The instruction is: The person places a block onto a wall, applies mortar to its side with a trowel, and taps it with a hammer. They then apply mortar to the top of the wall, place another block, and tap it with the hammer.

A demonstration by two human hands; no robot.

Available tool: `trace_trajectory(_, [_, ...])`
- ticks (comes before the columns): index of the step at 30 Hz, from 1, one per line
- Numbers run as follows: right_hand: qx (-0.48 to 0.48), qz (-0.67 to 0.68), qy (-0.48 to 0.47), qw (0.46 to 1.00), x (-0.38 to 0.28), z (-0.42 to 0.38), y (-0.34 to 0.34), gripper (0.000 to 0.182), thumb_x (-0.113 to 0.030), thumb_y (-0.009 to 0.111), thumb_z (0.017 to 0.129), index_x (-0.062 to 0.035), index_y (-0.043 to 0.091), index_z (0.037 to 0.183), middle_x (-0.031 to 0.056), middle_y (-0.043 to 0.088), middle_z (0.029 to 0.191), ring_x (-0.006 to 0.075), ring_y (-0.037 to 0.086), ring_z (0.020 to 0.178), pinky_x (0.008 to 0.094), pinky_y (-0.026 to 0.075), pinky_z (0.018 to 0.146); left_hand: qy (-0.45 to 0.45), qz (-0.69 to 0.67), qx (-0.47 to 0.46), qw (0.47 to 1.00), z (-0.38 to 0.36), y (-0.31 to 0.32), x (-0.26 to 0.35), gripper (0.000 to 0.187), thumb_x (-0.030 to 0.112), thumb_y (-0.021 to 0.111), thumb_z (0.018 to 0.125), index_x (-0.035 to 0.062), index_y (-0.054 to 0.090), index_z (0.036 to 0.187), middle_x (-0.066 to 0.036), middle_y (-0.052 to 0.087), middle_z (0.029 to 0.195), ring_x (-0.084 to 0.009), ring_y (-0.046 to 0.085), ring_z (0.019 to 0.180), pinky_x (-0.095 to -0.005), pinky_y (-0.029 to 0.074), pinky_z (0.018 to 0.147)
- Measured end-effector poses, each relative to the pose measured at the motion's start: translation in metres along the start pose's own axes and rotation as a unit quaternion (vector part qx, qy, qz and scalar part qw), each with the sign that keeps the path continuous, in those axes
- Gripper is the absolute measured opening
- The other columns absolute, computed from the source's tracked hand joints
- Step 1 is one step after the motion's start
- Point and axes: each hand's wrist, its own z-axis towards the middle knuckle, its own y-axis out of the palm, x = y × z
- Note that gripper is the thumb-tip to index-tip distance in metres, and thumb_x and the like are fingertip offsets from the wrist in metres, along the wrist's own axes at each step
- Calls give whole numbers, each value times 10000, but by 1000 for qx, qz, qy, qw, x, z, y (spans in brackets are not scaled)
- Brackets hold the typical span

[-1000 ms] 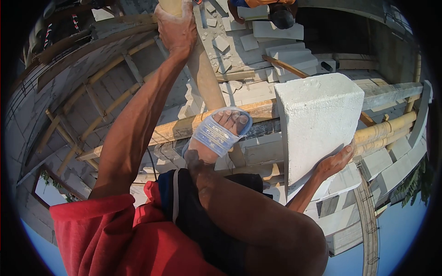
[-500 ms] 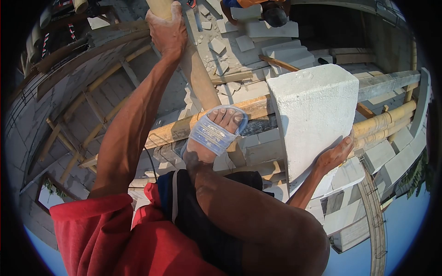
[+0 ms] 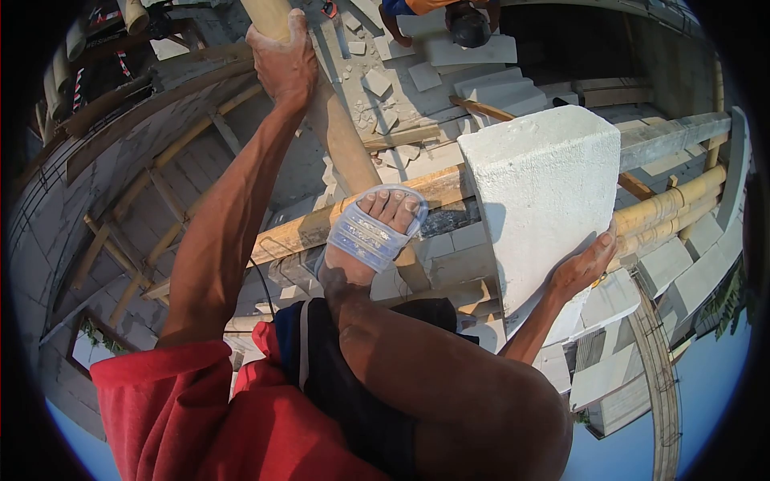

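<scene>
My left hand (image 3: 285,62) is closed round a thick, pale bamboo pole (image 3: 341,132) at the upper left of the view. The pole slants down toward my foot in a clear plastic sandal (image 3: 370,228), which rests by a wooden beam (image 3: 301,227). On the right, a large white lightweight concrete block (image 3: 549,192) stands tilted across the beam. My right hand (image 3: 585,264) holds its lower right edge, fingers curled partly out of sight along the side. The block's far side and underside are hidden.
A co-worker (image 3: 468,26) in orange and blue is below at the top, near stacked white blocks (image 3: 497,88). Broken pieces (image 3: 375,82) litter the floor there. Bamboo rails (image 3: 674,210) run off to the right, and a bamboo frame (image 3: 160,188) stands at left.
The view has shifted slightly, so my left hand and the block appear a little farther left. Both hands keep their hold on the pole and the block.
</scene>
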Motion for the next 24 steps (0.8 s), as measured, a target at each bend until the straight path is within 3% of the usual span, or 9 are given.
trace_trajectory(24, [11, -16, -32, 999, 8, 3, -3, 631, -452, 289, 1083, 56, 609, 1278, 234, 622, 1252, 378, 551, 1183, 472, 368, 1045, -13, 38, 1, 999, 0, 1, 7, 833, 575, 647, 889, -40, 411, 1399, -259, 613, 1240, -413, 597, 1151, -476, 447, 982])
